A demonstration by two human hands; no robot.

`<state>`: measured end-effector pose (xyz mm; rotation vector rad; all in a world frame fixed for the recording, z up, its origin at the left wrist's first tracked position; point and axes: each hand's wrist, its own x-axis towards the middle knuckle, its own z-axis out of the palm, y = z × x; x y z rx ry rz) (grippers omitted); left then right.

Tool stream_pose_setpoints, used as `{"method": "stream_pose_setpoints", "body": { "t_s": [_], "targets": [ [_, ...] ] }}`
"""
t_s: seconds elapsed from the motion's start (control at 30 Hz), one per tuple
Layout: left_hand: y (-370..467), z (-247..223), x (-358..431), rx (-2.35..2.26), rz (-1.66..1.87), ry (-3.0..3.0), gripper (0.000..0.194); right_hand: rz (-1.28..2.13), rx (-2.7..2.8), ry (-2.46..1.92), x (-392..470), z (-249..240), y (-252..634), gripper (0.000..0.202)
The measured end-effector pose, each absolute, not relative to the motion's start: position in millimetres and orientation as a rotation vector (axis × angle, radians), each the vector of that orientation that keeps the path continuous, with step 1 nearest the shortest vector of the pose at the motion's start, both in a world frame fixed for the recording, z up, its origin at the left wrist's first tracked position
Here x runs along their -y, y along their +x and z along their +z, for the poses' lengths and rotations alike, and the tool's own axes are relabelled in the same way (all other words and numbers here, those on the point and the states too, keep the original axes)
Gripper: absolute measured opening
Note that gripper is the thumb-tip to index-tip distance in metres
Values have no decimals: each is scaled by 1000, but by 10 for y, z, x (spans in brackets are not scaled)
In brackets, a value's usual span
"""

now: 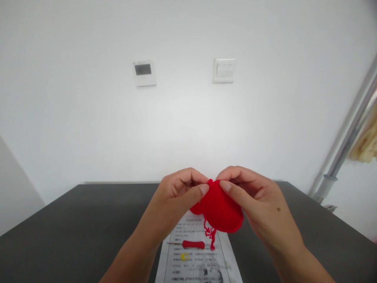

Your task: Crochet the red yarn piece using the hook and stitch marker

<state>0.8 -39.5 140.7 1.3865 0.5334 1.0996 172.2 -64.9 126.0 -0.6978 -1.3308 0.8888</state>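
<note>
Both hands pinch the top edge of a red crocheted piece (223, 208), held up above the table. My left hand (179, 200) grips it between thumb and fingers near its upper left, where a smaller red part shows beneath. A short way to the right, my right hand (256, 202) pinches the same edge with its thumb in front. Loose red yarn (212, 234) dangles in kinks from the underside. Below lies a crochet hook (193, 244) with a red handle and thin metal shaft. Beside it is a small yellow stitch marker (184, 256).
A printed sheet of paper (167, 271) lies under the hook on the dark table (112, 220). White wall rises behind, bearing a thermostat panel (144, 73) and a light switch (224, 71). A grey pole (350, 137) leans at the right.
</note>
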Motion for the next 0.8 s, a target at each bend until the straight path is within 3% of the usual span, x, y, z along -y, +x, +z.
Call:
{"method": "stream_pose_setpoints", "body": {
  "t_s": [0.8],
  "targets": [
    [30,1424,458,-602,1150,1456,8,842,1346,-762,681,1340,1707,8]
  ]
}}
